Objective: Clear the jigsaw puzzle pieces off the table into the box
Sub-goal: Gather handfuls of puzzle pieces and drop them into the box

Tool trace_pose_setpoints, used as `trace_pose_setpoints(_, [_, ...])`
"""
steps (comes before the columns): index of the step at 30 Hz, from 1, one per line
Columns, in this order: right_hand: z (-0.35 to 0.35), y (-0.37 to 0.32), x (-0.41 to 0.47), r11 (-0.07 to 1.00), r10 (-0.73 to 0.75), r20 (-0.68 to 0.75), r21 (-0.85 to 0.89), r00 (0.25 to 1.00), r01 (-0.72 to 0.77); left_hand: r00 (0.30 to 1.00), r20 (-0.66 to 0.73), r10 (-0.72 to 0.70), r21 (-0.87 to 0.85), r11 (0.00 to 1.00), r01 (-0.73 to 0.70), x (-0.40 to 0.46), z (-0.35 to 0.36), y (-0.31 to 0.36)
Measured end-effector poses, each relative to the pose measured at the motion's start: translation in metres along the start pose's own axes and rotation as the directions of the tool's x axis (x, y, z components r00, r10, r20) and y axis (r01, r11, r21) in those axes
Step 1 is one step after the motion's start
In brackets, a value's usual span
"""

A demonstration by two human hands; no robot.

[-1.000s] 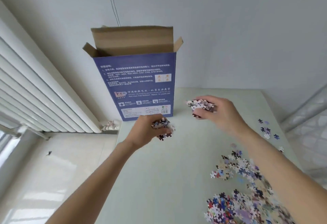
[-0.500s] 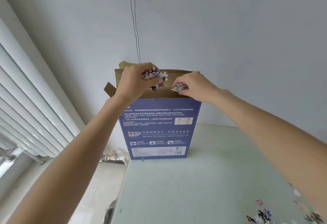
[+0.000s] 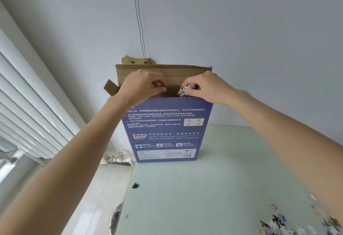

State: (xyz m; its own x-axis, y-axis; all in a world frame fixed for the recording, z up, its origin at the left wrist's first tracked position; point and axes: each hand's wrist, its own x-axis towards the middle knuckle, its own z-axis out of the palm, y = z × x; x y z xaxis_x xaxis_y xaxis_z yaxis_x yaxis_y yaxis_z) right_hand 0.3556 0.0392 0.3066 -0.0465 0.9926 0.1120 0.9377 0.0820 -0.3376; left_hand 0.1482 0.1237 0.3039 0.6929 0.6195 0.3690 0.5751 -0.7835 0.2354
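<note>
Left hand [image 3: 141, 84]: fingers curled round a small clutch of puzzle pieces [image 3: 159, 85], only a few pale and pink edges showing between thumb and fingers. It is held over the open top of the box [image 3: 167, 129], at the left part of the mouth. Right hand [image 3: 206, 87]: fingers and thumb pinched round a whitish cluster of pieces [image 3: 186, 90], held over the right part of the same opening, with some pieces hanging at the blue front panel's upper edge.

Box stands upright at the far edge of the table [image 3: 204, 188], blue printed face toward the camera, brown back flap [image 3: 148, 71] raised behind the hands, a side flap sticking out left.

Far left, a white ribbed radiator [image 3: 27, 108] along the wall. One dark piece [image 3: 135, 185] lies alone near the table's left edge. At the lower right corner, a loose pile of mixed-colour pieces [image 3: 284, 225] lies on the tabletop, well apart from the box. Two thin cords [image 3: 138, 19] hang down the wall behind the box.
</note>
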Motion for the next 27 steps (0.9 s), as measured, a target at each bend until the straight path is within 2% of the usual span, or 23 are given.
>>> trace_pose_setpoints(5, [-0.009,-0.008,-0.007,0.999,-0.007,-0.004,-0.045,1.000,0.007,0.997,0.081,0.018,0.020,1.000,-0.020,-0.004,0.000,-0.001])
trace_pose_setpoints(10, [-0.008,-0.016,-0.005,0.999,0.034,-0.019,-0.017,0.999,-0.034,0.996,0.088,-0.023,0.014,1.000,0.022,-0.014,0.001,-0.002])
trace_pose_setpoints(15, [-0.002,-0.024,-0.004,0.998,0.057,-0.063,-0.009,0.996,-0.058,0.996,-0.035,-0.084,-0.142,0.987,0.079,-0.016,-0.003,-0.004])
trace_pose_setpoints(17, [-0.001,-0.026,-0.008,0.998,0.034,-0.063,-0.053,0.997,-0.037,0.991,-0.120,-0.062,-0.132,0.990,0.046,-0.016,-0.003,-0.004])
trace_pose_setpoints(20, [0.006,-0.027,-0.010,1.000,0.016,-0.079,-0.023,0.997,-0.018,0.980,-0.196,-0.022,-0.088,0.996,0.004,-0.014,-0.003,-0.008])
trace_pose_setpoints(27, [0.008,-0.027,-0.011,1.000,0.020,-0.101,0.026,0.995,-0.017,0.989,-0.131,-0.072,-0.224,0.974,0.042,-0.011,-0.002,-0.013])
